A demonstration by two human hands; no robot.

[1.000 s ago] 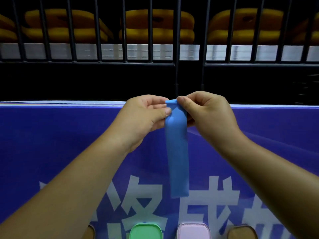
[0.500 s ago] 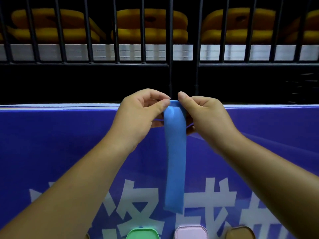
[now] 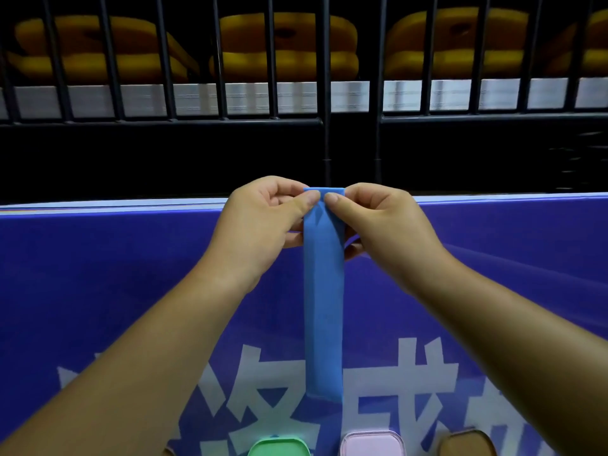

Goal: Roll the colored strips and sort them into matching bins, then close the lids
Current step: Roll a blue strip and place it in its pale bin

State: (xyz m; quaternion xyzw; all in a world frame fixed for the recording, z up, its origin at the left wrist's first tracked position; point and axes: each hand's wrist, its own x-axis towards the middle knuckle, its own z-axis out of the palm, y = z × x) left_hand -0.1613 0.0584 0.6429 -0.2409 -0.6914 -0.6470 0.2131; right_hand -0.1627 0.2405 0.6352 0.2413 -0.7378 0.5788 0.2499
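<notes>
A long blue strip hangs straight down over the blue table. My left hand pinches its top edge from the left, thumb on the front. On the other side my right hand pinches the same top edge from the right. The two thumbs nearly meet at the strip's top. At the bottom edge of the view stand a green lidded bin, a pink lidded bin and a brown lidded bin, each only partly visible.
The table carries a blue cover with large white characters. Beyond its far edge runs a black barred fence, with yellow foam shapes behind it.
The strip's top edge now lies flat and square between my thumbs, where it was bunched and curled before. Both hands stay at about the same height.
</notes>
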